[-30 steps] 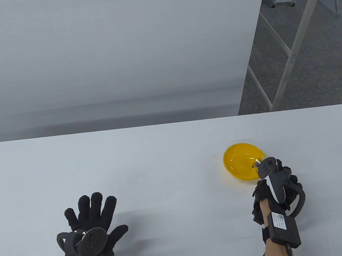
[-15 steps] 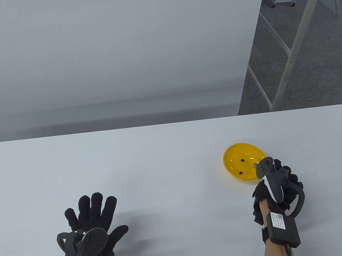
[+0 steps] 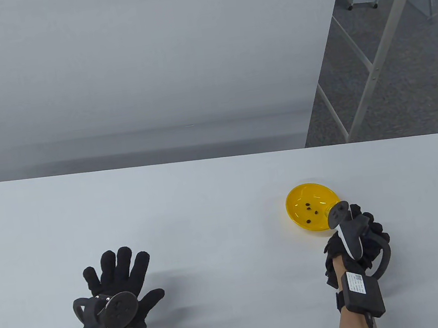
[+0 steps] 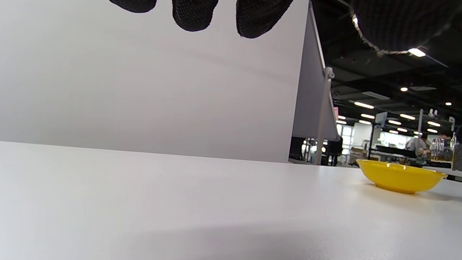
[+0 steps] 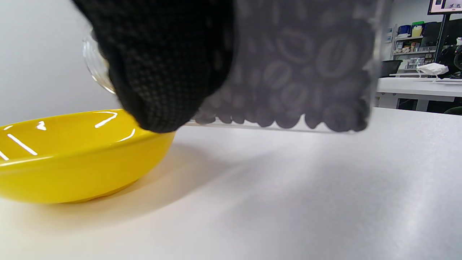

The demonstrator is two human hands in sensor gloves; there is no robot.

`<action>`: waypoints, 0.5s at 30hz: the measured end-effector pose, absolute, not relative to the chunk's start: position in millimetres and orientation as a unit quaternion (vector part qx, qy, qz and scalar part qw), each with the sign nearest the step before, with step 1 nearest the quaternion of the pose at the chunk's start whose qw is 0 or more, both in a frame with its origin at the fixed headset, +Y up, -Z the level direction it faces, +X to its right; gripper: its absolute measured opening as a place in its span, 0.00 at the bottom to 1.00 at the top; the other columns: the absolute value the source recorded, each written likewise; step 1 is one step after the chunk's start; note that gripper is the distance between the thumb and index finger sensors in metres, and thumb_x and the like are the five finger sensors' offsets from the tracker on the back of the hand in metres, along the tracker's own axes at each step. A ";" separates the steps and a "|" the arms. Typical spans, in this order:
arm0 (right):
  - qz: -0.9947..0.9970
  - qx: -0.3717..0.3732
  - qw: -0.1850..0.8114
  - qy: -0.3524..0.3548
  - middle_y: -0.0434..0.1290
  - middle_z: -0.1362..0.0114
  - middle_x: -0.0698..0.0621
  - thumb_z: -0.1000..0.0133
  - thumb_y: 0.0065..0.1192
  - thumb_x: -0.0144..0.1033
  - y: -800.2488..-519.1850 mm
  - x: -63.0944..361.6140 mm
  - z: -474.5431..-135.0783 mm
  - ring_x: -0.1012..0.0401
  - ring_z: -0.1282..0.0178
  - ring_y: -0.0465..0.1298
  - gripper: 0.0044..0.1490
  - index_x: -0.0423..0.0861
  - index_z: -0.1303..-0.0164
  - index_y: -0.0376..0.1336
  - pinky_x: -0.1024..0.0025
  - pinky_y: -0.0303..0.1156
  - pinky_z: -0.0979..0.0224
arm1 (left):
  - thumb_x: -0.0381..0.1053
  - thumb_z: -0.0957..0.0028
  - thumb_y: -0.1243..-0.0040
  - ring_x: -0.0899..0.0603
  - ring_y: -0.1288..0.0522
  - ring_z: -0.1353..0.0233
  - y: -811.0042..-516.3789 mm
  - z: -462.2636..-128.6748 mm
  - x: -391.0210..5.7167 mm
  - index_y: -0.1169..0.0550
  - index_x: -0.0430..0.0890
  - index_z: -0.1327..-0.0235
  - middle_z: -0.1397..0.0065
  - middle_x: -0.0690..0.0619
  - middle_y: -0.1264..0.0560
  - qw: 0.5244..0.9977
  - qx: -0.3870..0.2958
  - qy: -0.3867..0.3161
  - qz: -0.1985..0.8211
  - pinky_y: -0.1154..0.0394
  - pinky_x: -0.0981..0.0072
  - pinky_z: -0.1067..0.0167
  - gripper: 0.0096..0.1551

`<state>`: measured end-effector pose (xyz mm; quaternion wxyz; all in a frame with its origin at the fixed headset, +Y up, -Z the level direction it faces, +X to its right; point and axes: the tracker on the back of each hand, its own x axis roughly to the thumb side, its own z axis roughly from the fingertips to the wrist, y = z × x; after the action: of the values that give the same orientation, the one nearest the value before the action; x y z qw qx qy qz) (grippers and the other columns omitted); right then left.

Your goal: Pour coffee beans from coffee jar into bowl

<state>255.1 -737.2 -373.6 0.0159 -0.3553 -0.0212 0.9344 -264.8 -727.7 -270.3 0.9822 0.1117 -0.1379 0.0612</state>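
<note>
1. Near the front edge of the white table (image 3: 207, 197), toward its left corner, the left hand in a black sensor glove (image 3: 114, 290) rests flat with the fingers spread; it holds nothing.
2. Toward the front right of the table, the right hand in a black sensor glove (image 3: 354, 243) grips the clear glass coffee jar full of dark coffee beans (image 5: 299, 76). The jar lies tilted, its mouth (image 3: 327, 210) over the near rim of the bowl.
3. The glass is stiff, smooth and I judge it fragile and a little slippery against the glove. It seems still nearly full, so fairly heavy. The best hold is around the middle of the body, as the fingers (image 5: 162, 65) have it now, not at the neck.
4. A little farther from the front edge stands the shallow round yellow plastic bowl (image 3: 294, 202), with a few beans (image 3: 308, 208) inside. It looks light and could slide or tip if the jar presses on its rim.
</note>
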 end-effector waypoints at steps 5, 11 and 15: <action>0.936 -0.351 0.000 -0.021 0.54 0.25 0.42 0.61 0.82 0.43 -737.3 254.0 -373.7 0.41 0.28 0.61 0.59 0.57 0.30 0.45 0.35 0.53 0.26 | 0.78 0.58 0.49 0.18 0.50 0.22 -727.8 -270.3 -264.4 0.40 0.50 0.19 0.17 0.36 0.48 0.982 0.111 -0.138 0.060 0.59 0.15 0.42 0.56; 0.937 -0.350 -0.006 -0.019 0.54 0.25 0.42 0.62 0.82 0.43 -738.9 252.5 -373.9 0.41 0.28 0.61 0.59 0.57 0.30 0.45 0.35 0.54 0.26 | 0.78 0.58 0.48 0.18 0.50 0.22 -727.8 -270.4 -264.4 0.40 0.50 0.19 0.17 0.36 0.48 0.982 0.111 -0.138 0.060 0.59 0.15 0.42 0.56; 0.937 -0.350 -0.014 -0.019 0.54 0.25 0.42 0.62 0.82 0.43 -739.2 251.7 -373.9 0.41 0.28 0.61 0.59 0.57 0.30 0.45 0.35 0.53 0.26 | 0.78 0.59 0.48 0.18 0.50 0.22 -727.7 -270.4 -264.2 0.40 0.50 0.19 0.17 0.36 0.48 0.983 0.110 -0.138 0.060 0.59 0.15 0.42 0.56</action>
<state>251.7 -739.2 -373.9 -0.0138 -0.3495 -0.0188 0.9366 -264.2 -727.7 -270.4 0.9826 0.1097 -0.1377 0.0599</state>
